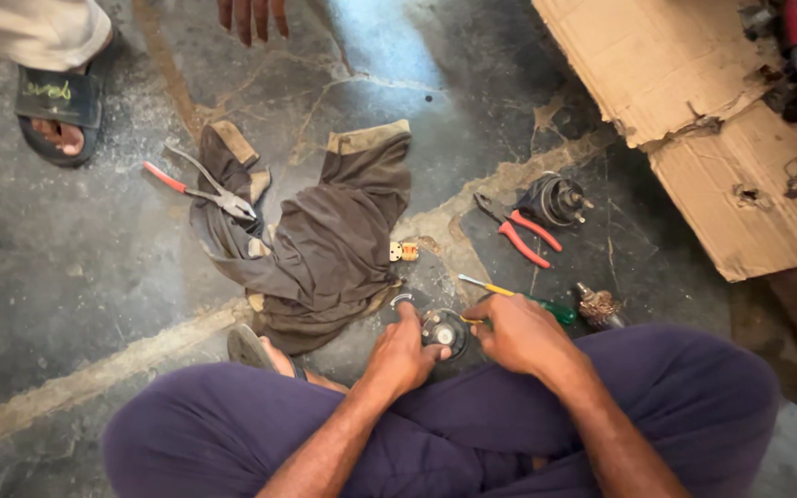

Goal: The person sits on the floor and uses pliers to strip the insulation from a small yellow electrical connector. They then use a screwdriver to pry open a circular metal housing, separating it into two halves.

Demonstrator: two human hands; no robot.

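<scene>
I sit cross-legged on a cracked stone floor. My left hand (403,350) grips the left side of a small round dark metal part (446,332) that rests on the floor in front of my legs. My right hand (520,334) is closed at the part's right edge, with a thin yellow tool tip showing at its fingers. A screwdriver with a yellow shaft and green handle (518,297) lies just beyond my right hand. Whether that hand holds a tool is unclear.
A brown rag (325,240) lies ahead, with red-handled pliers (197,189) at its left. More red pliers (520,231), a black motor part (553,200) and a corroded piece (597,304) lie right. Torn cardboard (694,101) fills the top right. Another person's sandalled foot (62,111) and fingers (251,14) are at top.
</scene>
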